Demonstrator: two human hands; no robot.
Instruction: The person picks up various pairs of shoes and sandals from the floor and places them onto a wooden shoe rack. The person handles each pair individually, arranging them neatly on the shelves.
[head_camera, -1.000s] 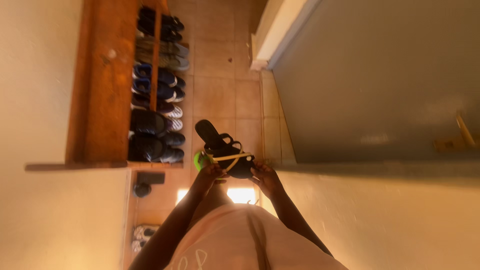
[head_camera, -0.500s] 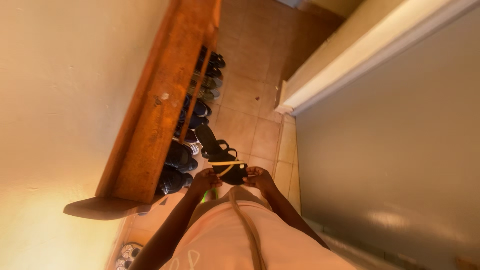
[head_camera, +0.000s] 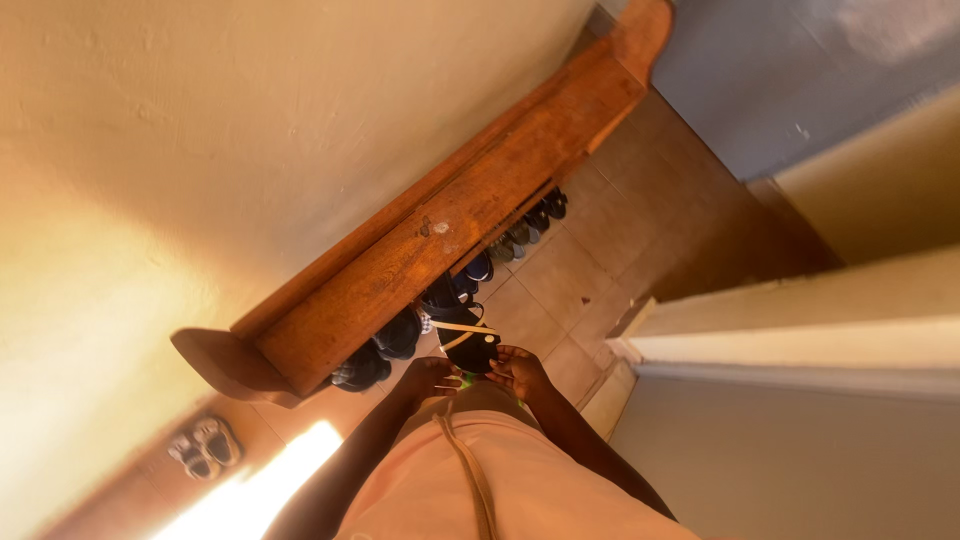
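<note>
Black strappy sandal (head_camera: 462, 338) gripped by left hand (head_camera: 428, 378) and right hand (head_camera: 518, 372), beside wooden shoe rack (head_camera: 420, 262).

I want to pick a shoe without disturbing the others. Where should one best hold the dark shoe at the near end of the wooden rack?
Probably by its end that sticks out past the wooden rack, coming from the tiled floor side. The dark shoe sits under the shelf board with another beside it, so only that end is open. Both hands, left hand and right hand, hold the black sandal.
</note>
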